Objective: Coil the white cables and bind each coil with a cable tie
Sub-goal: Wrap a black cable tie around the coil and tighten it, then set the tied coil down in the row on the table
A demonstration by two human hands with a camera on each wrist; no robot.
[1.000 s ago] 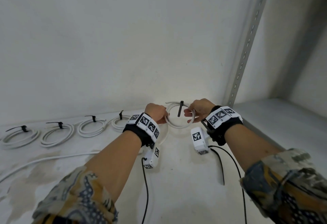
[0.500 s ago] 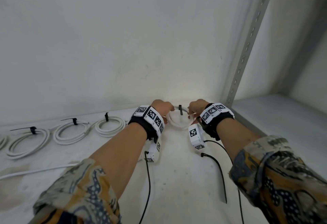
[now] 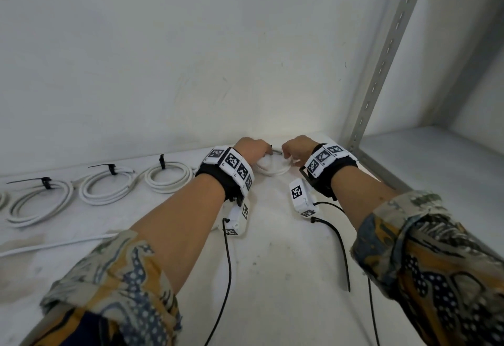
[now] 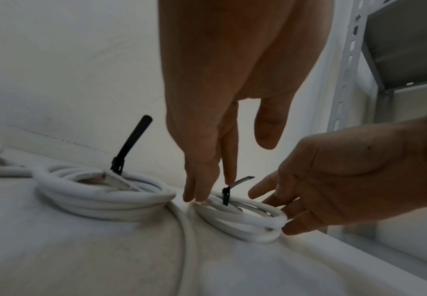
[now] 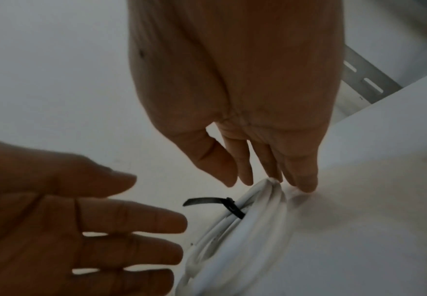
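**A:** where's the tied coil (image 4: 243, 217) now?

**B:** flat at the shelf's (image 3: 272, 263) back edge, near the right corner, between both hands. left hand (image 4: 222, 112) and right hand (image 4: 339, 176) spread-fingered, fingertips on opposite rims, gripping nothing.

A slotted metal upright (image 3: 381, 67) stands against the white wall (image 3: 163, 59).
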